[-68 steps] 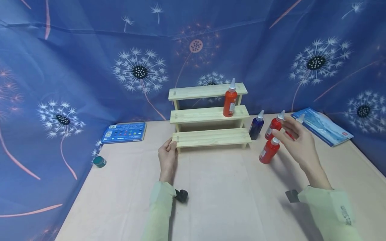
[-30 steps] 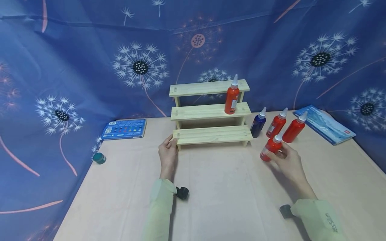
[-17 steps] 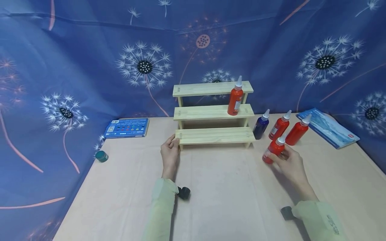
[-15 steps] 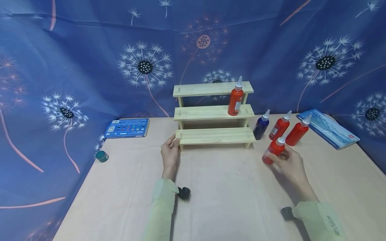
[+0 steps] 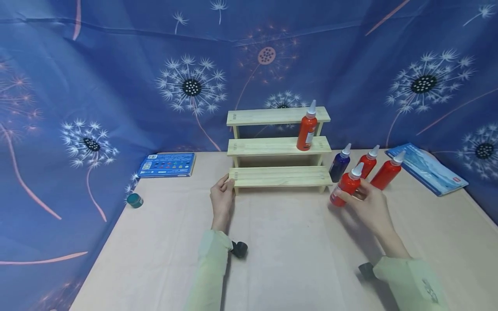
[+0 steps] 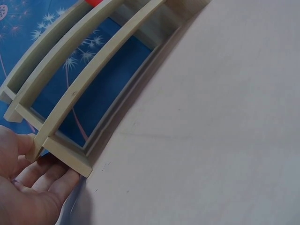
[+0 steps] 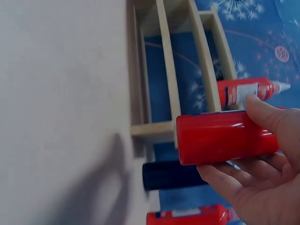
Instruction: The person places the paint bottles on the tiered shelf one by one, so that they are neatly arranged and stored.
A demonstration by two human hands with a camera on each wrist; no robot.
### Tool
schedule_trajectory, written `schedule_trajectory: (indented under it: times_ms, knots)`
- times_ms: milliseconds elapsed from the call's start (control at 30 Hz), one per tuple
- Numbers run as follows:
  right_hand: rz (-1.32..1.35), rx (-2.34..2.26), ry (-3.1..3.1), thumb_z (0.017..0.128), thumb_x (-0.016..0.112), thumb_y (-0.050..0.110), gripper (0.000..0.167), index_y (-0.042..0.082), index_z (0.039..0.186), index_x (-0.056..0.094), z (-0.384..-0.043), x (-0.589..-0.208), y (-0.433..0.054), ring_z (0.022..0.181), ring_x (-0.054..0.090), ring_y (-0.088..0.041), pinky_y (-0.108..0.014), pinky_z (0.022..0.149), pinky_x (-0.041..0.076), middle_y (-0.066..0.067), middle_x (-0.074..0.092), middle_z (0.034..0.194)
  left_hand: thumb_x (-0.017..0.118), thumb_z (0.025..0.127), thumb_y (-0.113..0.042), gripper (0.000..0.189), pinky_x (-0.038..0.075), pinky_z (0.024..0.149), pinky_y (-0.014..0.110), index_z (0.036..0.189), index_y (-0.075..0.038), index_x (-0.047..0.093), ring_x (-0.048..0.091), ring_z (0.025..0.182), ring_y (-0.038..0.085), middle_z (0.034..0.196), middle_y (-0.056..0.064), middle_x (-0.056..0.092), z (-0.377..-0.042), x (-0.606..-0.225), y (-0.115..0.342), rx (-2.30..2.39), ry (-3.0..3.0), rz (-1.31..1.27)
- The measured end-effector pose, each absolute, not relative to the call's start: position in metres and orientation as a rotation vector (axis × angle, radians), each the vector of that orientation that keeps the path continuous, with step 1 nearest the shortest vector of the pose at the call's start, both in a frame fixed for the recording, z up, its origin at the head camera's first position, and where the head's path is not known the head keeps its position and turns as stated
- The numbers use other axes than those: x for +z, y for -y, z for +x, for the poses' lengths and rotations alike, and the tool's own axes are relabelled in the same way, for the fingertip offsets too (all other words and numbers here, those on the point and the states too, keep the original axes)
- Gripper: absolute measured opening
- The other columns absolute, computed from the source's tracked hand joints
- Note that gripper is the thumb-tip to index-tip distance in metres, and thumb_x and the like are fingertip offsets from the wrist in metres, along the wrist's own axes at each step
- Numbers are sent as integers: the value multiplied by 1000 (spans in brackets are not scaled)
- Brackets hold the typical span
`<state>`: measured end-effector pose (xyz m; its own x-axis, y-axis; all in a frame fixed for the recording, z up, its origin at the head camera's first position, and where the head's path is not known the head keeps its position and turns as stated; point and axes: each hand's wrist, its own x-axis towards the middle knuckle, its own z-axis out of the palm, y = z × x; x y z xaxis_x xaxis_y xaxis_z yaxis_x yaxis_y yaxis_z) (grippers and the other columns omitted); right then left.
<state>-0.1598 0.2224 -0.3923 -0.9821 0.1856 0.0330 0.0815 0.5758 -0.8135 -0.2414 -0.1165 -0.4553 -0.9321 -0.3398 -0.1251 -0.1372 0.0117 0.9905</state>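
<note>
My right hand (image 5: 371, 207) grips a red squeeze bottle (image 5: 347, 185) with a pale pointed cap, thumb on one side and fingers on the other. In the right wrist view the bottle (image 7: 220, 138) is clear of the table, its base toward the wooden rack. My left hand (image 5: 222, 196) pinches the left end of the bottom shelf of the three-tier wooden rack (image 5: 278, 177); in the left wrist view the thumb lies over the shelf end and the fingers (image 6: 61, 180) are behind the leg. Another red bottle (image 5: 307, 133) stands at the right of the middle shelf.
Right of the rack stand a dark blue bottle (image 5: 339, 166) and two red bottles, one (image 5: 367, 166) partly hidden by the held bottle, the other (image 5: 387, 174) further right. A blue book (image 5: 428, 168) lies behind them. At left are another book (image 5: 167, 165) and a green jar (image 5: 134, 200).
My right hand has left the far-right red bottle, taken hold of the front red bottle and lifted it slightly up and left. My left hand stays on the rack; the head view shifts a little.
</note>
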Motion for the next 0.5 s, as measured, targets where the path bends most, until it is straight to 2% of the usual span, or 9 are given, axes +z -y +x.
schedule_trajectory:
  times_ms: [333, 500]
  knots:
    - [-90, 1380, 2665, 91, 69, 33, 65, 2, 143, 45, -175, -379, -197, 120, 55, -46, -57, 96, 47, -27, 56, 133, 58, 99, -15, 37, 58, 82, 29, 135, -6, 58, 70, 101, 21, 109, 14, 72, -241, -456, 116, -2030, 2107, 499]
    - [-66, 1428, 2661, 91, 69, 34, 66, 1, 142, 45, -183, -372, -184, 120, 55, -45, -57, 98, 47, -27, 56, 132, 59, 99, -16, 38, 56, 69, 18, 135, -6, 58, 70, 92, 16, 107, 13, 73, -241, -456, 116, -2018, 2112, 502]
